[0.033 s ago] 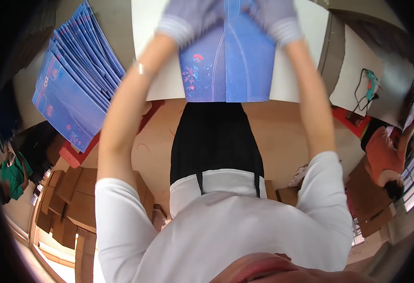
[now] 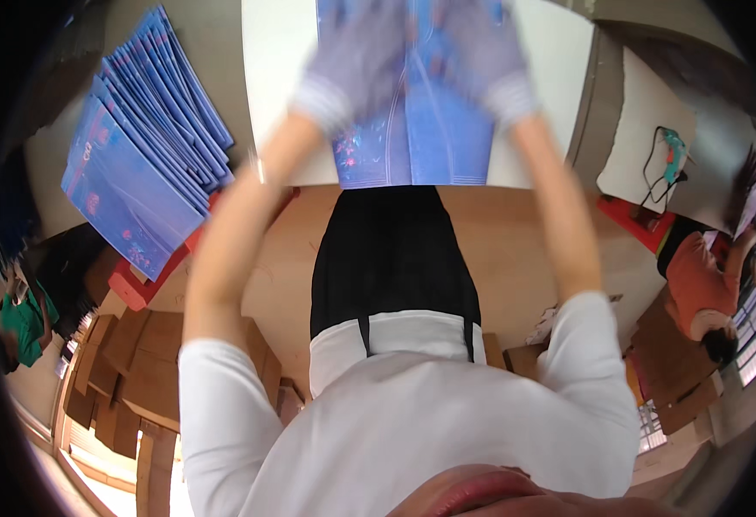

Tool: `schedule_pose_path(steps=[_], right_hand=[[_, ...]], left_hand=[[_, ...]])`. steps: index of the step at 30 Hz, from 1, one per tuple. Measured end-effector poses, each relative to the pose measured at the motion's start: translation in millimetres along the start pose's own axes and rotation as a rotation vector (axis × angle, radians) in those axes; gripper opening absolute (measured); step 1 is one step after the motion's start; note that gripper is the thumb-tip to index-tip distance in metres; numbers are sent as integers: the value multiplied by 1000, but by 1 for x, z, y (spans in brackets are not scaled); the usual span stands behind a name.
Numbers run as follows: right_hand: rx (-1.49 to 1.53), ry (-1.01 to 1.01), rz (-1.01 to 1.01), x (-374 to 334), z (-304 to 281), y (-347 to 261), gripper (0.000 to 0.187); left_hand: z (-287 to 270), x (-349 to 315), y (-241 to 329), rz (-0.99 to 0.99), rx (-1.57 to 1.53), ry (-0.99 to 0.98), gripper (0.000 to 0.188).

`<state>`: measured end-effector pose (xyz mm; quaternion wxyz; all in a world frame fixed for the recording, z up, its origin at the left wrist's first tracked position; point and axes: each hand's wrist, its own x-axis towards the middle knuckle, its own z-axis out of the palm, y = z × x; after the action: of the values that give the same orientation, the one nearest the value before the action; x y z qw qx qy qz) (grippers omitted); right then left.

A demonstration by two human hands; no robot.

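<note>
A blue denim-look garment with pale stitch lines, a middle seam and red flowers at its lower left lies flat on a white board. My left hand, in a pale grey-purple glove, rests over its left side. On the right side is my right hand, gloved alike. Both hands are blurred by motion; their fingers look stretched out flat on the cloth, angled in toward the seam. Neither hand seems to grip anything. The garment's far end runs out of the picture at the top.
To the left, a fanned stack of similar folded blue garments lies above a red support. A teal corded hand tool lies on a board at the right. Brown cartons stand behind at left. Other people work at both sides.
Both my hands have come nearer to me along the garment, covering more of its middle. The garment's near edge has hardly shifted.
</note>
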<state>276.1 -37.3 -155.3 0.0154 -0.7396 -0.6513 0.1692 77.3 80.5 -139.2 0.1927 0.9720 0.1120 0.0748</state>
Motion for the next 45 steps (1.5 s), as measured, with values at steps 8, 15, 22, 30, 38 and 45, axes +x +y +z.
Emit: schedule_pose_path(steps=[8, 15, 22, 30, 38, 45], right_hand=[[755, 67, -69, -258, 23, -121, 31], [1133, 545, 659, -176, 19, -71, 42], [1258, 315, 439, -159, 13, -127, 42], [885, 517, 447, -180, 12, -60, 40], [-16, 468, 681, -182, 41, 75, 55], [-145, 546, 536, -162, 9, 19, 47]], left_hand=[[-31, -209, 133, -136, -605, -240, 41], [-19, -114, 66, -1072, -1276, 543, 58], [-12, -174, 63, -1195, -1093, 471, 33], [-168, -378, -56, -1507, -892, 726, 42], [-111, -205, 1, -792, -42, 565, 47], [-3, -109, 90, -463, 82, -61, 57]])
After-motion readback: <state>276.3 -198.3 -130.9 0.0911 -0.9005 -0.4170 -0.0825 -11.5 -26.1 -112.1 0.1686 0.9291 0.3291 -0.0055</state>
